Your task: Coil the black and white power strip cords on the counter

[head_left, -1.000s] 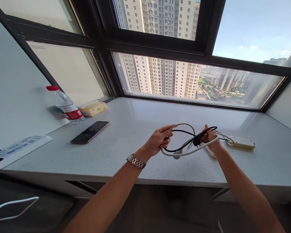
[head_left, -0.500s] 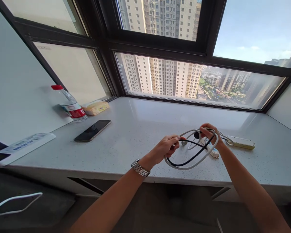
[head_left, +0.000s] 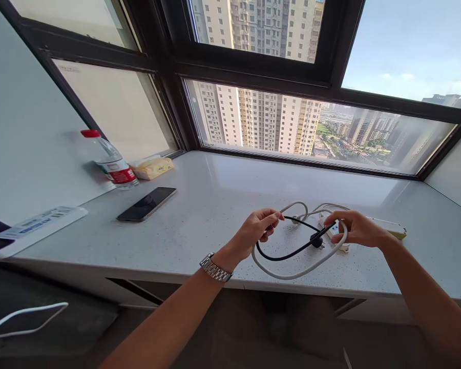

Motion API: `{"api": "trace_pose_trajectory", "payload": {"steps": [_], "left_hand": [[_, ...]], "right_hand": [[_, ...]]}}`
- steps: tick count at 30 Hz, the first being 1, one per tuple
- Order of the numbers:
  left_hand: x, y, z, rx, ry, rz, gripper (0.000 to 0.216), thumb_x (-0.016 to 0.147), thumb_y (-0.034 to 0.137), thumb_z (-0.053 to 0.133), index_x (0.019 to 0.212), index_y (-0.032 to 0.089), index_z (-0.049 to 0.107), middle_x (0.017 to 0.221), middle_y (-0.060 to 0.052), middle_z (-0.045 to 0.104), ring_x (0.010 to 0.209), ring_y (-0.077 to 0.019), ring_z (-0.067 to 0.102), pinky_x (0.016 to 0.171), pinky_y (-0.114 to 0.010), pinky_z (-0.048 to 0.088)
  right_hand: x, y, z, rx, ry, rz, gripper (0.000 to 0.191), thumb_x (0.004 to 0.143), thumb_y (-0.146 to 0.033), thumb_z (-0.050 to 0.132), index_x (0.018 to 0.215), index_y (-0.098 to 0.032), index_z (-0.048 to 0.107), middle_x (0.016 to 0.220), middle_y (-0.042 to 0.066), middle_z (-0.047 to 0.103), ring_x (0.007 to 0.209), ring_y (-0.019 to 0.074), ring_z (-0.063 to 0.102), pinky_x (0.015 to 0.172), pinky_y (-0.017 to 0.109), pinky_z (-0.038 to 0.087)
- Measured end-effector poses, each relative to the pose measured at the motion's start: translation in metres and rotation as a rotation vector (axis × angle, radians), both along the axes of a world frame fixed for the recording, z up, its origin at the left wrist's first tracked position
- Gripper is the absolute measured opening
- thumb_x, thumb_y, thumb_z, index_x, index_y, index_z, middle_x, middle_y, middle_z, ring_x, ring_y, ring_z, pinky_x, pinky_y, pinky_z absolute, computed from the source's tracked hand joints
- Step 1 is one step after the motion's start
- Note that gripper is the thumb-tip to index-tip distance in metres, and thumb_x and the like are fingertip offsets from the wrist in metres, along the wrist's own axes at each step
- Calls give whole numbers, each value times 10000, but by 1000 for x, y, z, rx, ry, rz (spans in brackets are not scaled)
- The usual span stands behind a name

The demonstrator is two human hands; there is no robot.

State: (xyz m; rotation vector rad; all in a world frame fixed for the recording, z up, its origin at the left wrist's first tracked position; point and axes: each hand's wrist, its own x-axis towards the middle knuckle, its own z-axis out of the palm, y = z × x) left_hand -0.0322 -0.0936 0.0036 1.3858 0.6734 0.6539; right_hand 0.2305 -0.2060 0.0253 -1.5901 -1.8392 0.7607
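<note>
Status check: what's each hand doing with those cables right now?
Left hand pinching white cable and black cable. Right hand gripping both near black plug. Power strip behind, on sill.

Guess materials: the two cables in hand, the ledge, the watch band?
White cable and black cable: likely rubbery plastic sheath, matte, bending in smooth loops. Ledge: looks like polished speckled stone or composite, reflecting the window. Watch band: shiny linked metal, probably steel.

Two cables (head_left: 297,269), one phone (head_left: 146,203), one bottle (head_left: 108,160), two power strips (head_left: 34,229).
</note>
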Motion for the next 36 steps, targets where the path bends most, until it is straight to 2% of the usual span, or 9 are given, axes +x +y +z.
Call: {"api": "trace_pose_trajectory", "payload": {"steps": [2,4,7,10,15,19,24,29,36], "left_hand": [[-1,-3,5,3,35,-16,299,736,434,633,780,142,586,657,25,428,484,-48,330,406,-163,221],[-5,-4,9,-24,62,-45,297,759,428,615,890,164,574,638,41,424,449,-40,285,394,-160,194],[-11,-4,10,-62,106,-120,350,808,432,564,1060,190,538,600,69,386,416,-39,218,386,-163,195],[-15,-4,6,-80,151,-230,374,847,482,507,1038,165,567,608,60,379,426,-45,219,392,-175,221],[-10,-8,4,-5,257,-402,552,854,623,426,962,122,632,573,70,259,439,-57,137,373,-195,119],[-7,-7,12,178,348,-583,569,856,598,442,928,86,678,530,64,291,421,-57,184,369,-202,164],[-16,6,13,386,229,-386,530,837,535,517,1060,81,677,541,67,289,448,-53,195,396,-195,165],[-21,10,-10,421,141,-177,574,836,535,522,1206,107,620,561,66,278,481,-68,220,423,-199,212],[-25,-10,-60,421,101,-73,627,836,604,480,1266,151,538,677,46,323,531,-77,243,445,-193,233]], "right_hand": [[-2,-4,4,-11,-7,-31,328,688,-482,729,794,-176,682,492,-55,437,448,87,373,434,220,306],[-4,-5,6,48,17,-54,338,713,-507,698,728,-170,672,520,-31,487,470,98,419,460,236,347],[-6,-6,5,225,37,-68,311,744,-490,684,753,-179,673,682,30,608,587,144,535,559,276,444],[-9,-5,-2,444,3,-43,209,782,-410,685,821,-206,664,864,66,647,760,187,606,707,325,490],[-20,13,-29,669,8,24,123,822,-326,662,838,-217,606,1029,89,619,950,218,609,801,379,486],[-35,35,-60,672,212,75,145,830,-340,655,821,-221,575,1051,90,614,1010,235,599,852,412,473],[-51,43,-81,566,598,21,188,826,-370,660,793,-211,566,856,50,626,788,191,603,700,354,490],[-62,36,-77,613,842,-99,261,801,-390,679,711,-208,515,632,-24,508,575,126,481,531,265,421],[-83,28,-64,611,727,-232,257,777,-429,682,848,-216,557,628,-42,476,506,94,412,445,215,340]]}}
